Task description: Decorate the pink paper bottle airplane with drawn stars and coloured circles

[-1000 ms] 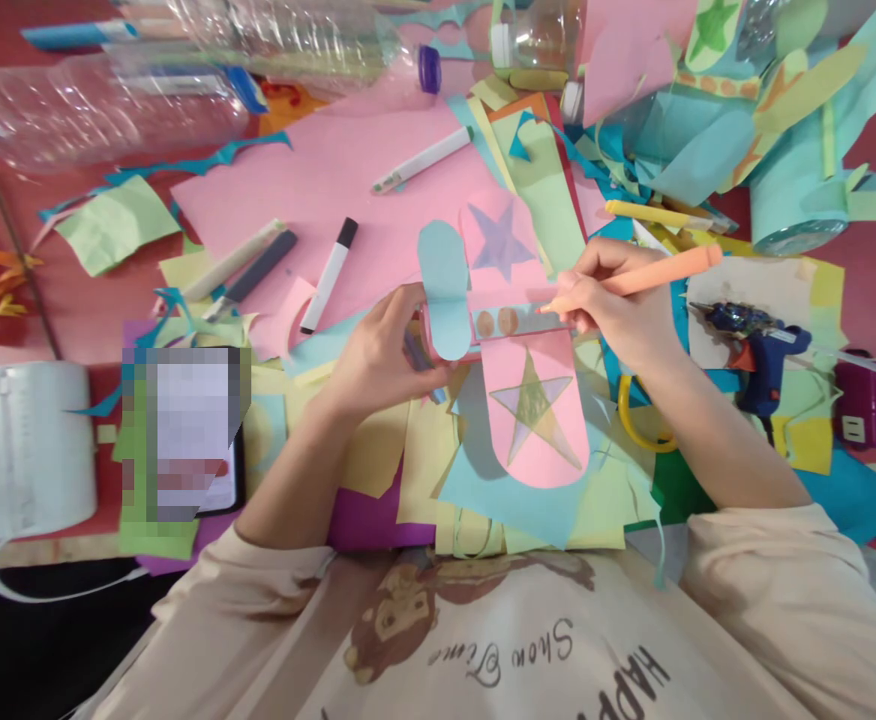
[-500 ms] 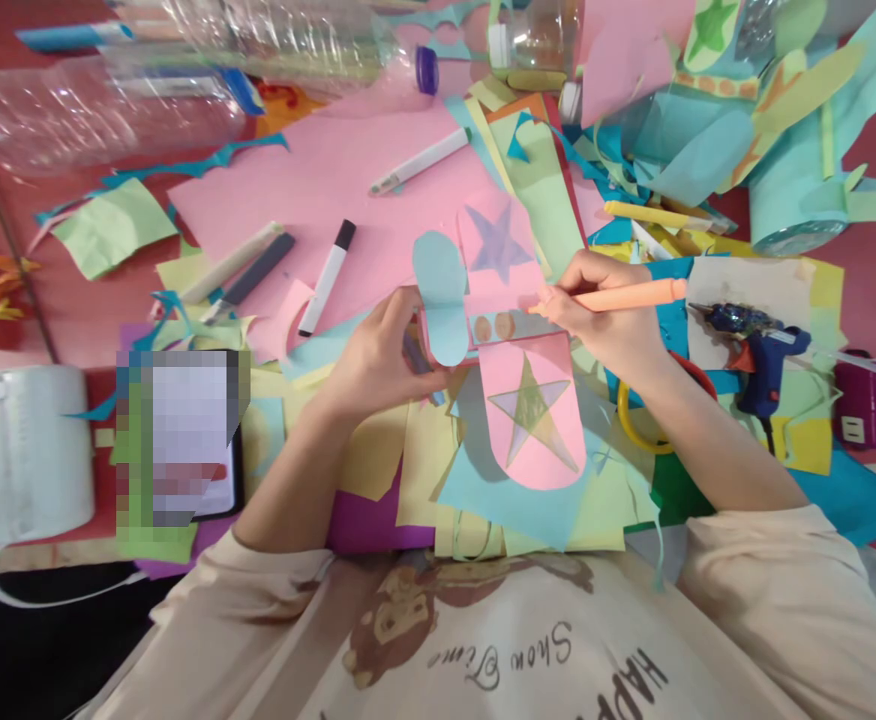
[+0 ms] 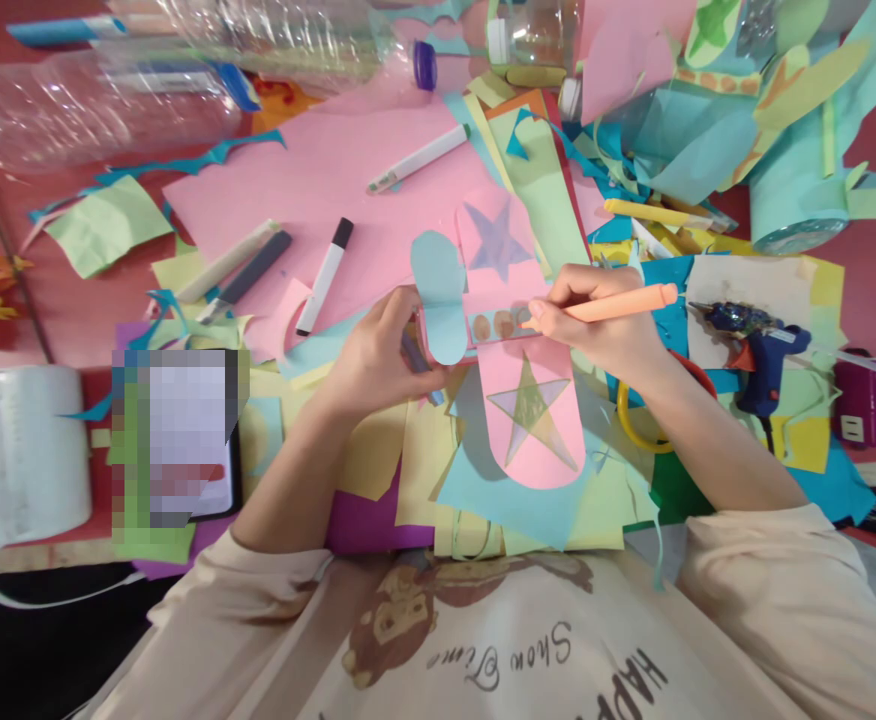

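A pink paper craft (image 3: 506, 292) shaped like an airplane, its two rounded wings marked with a purple star (image 3: 496, 240) and an olive-outlined star (image 3: 529, 410), lies before me. My left hand (image 3: 385, 350) pinches its left end, beside the upright light-blue rounded piece (image 3: 438, 270). Behind those fingers a dark bluish stick-like thing is partly hidden. Held in my right hand (image 3: 595, 320) is an orange marker (image 3: 625, 303), its tip down at the light-blue strip (image 3: 517, 327). Brown circles show along that strip, the rightmost fainter and partly behind the tip.
Loose markers (image 3: 325, 277) lie on pink paper (image 3: 258, 200). Plastic bottles (image 3: 93, 110) line the back left. At right rests a blue glue gun (image 3: 764, 365) near yellow-handled scissors (image 3: 637, 410). A phone (image 3: 190, 435) and white box (image 3: 25, 450) stand left. Paper scraps surround the craft.
My right hand and the orange marker have shifted slightly left and down along the strip. Another circle outline now shows there. My left hand keeps its hold on the craft.
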### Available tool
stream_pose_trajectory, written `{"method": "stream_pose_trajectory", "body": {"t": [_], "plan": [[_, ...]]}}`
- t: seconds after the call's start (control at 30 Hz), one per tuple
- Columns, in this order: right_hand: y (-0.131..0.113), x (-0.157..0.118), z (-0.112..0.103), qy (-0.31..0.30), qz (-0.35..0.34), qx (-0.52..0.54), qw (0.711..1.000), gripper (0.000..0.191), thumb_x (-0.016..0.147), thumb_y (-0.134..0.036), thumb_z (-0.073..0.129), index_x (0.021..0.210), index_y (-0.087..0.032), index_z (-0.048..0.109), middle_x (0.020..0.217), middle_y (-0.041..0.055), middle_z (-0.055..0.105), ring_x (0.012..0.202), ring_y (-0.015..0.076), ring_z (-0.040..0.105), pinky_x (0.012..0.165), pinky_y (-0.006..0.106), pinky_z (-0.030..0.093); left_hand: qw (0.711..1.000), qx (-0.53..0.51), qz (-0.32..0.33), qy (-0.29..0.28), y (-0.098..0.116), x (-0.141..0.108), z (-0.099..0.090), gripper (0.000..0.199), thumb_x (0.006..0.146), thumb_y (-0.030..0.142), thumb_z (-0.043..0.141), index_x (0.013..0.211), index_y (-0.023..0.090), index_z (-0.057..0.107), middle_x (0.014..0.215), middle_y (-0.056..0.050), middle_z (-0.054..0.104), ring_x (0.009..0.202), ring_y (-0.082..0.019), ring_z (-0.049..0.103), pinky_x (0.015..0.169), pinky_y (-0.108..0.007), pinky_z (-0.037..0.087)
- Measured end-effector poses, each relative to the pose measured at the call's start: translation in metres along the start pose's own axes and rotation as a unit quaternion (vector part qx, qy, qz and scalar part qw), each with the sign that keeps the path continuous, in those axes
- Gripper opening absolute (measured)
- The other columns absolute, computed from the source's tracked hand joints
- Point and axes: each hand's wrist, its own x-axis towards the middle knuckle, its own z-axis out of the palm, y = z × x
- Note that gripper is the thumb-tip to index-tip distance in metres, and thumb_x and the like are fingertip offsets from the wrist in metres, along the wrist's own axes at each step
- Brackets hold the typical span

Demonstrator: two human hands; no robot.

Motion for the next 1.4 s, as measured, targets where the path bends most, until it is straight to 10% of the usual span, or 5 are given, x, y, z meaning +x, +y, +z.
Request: {"method": "stream_pose_trajectory", "body": {"t": [1.0, 1.4], "plan": [[-0.0001, 0.0013, 0.0005, 0.063, 0.013, 0.020, 0.998, 0.034, 0.078, -0.011, 0.060, 0.053, -0.022, 0.041, 0.050, -0.0041, 0.050, 0.048, 0.0097, 0.047, 0.044, 0.028, 0.036, 0.995, -0.071, -0.058, -0.030, 0.0046, -0.0009, -0.0021, 0.043, 0.062, 0.021, 0.069, 0.096, 0.023, 0.042, 0.083, 0.002, 0.057, 0.046, -0.007, 0.053, 0.043, -0.021, 0.039], [0.0049, 0.0006, 0.0040, 0.081, 0.001, 0.015, 0.997, 0.040, 0.086, -0.032, 0.064, 0.056, -0.022, 0.039, 0.051, -0.0043, 0.046, 0.052, 0.0104, 0.052, 0.046, 0.028, 0.039, 0.996, -0.072, -0.042, -0.024, 0.0021, -0.0014, -0.0007, 0.044, 0.062, 0.023, 0.071, 0.097, 0.022, 0.043, 0.082, 0.004, 0.056, 0.046, -0.006, 0.053, 0.042, -0.019, 0.038]]}}
